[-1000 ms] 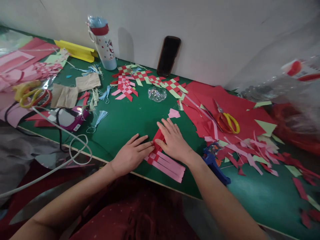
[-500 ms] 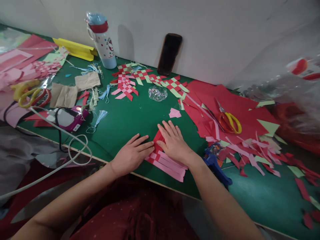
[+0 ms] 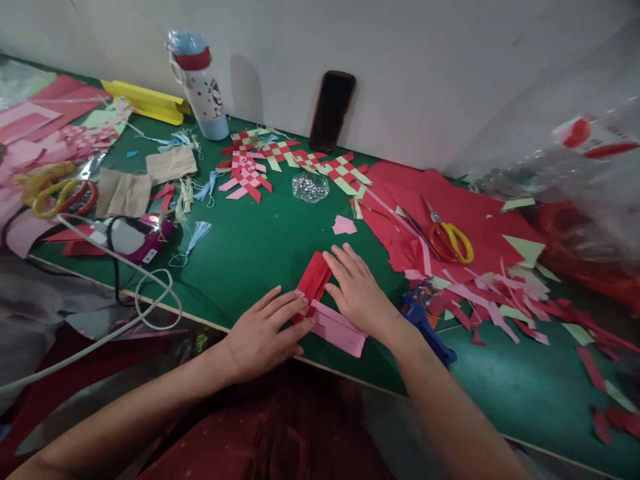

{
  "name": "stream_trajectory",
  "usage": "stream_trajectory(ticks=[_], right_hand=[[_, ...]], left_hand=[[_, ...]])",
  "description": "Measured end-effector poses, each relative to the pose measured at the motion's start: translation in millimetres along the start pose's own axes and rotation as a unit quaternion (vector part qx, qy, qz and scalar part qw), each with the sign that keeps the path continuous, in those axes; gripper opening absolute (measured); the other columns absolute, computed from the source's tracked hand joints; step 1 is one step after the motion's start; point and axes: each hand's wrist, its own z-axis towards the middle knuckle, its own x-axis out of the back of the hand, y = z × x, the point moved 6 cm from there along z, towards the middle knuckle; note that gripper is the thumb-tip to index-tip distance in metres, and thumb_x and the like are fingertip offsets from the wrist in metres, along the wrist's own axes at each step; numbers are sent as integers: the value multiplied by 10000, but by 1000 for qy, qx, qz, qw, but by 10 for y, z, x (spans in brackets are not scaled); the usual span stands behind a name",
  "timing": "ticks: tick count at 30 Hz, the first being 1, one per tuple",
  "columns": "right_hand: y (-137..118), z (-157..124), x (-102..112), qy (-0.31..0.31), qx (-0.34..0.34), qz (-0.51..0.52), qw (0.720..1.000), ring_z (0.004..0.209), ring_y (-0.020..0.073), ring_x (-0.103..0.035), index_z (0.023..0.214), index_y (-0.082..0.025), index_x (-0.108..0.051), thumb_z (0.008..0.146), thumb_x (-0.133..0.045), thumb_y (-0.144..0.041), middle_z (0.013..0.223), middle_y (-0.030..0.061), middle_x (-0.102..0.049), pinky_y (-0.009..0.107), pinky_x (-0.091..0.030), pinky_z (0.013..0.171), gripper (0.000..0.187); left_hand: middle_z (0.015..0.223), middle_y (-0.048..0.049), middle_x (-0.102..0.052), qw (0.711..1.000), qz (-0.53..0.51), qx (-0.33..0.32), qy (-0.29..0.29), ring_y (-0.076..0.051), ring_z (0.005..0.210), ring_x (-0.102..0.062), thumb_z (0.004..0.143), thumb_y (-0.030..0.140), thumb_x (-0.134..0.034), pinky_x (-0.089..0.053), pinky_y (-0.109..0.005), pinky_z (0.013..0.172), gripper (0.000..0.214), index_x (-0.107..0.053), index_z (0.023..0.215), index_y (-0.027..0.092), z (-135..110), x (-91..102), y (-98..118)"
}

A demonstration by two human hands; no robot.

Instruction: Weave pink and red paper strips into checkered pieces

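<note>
Head view: left hand lies flat, fingers spread, fingertips pressing the left end of the paper strips. These sit at the 6 o'clock edge of the green surface. Right hand lies flat, fingers loosely spread, on the strips' right side. Scissors at 2 o'clock of that hand; glue gun just beside its wrist at 4 o'clock.
</note>
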Motion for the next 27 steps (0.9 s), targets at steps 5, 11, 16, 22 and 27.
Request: stream_trajectory(ticks=[5,11,16,22,27], right_hand=[[-170,-281,67,14,31,-24,999,1318,312,-427,1337,-102,-523,951,-424,-211,1344,172,-549,506,-385,1074,413],[-454,-715,-21,-8,50,-50,997,942,296,-612,1219,-101,-611,940,-381,-123,1126,157,-670,466,-537,815,362],[-639,-820,-33,27,28,48,998,950,253,-647,1279,-107,-552,948,-366,-150,1095,147,-684,402,-571,816,382],[-494,-696,122,93,17,55,994,1022,231,-652,1241,-86,-587,964,-383,-174,1124,154,-691,369,-562,870,355],[-458,-538,14,74,78,-36,994,1369,319,-385,1333,-94,-550,915,-403,-121,1402,160,-532,493,-405,1075,444]], left_hand=[[1390,-100,-491,999,21,24,-32,-278,1349,-400,874,463,-625,-278,-524,1146,425,-566,1256,287,-69,-42,-4],[1352,-71,-519,995,65,75,-17,-283,1253,-456,890,378,-618,-286,-544,1131,398,-563,1278,307,-152,57,-175],[1241,-102,-566,990,83,112,35,-267,1137,-509,910,241,-569,-382,-510,1076,345,-588,1254,236,-153,189,-137],[1358,-64,-549,998,51,19,15,-253,1283,-437,971,405,-470,-287,-453,1147,408,-544,1321,211,-125,-24,204],[1440,-58,-495,996,77,-35,-18,-300,1386,-320,893,724,-302,-200,-465,1161,753,-477,1398,194,-105,-218,325]])
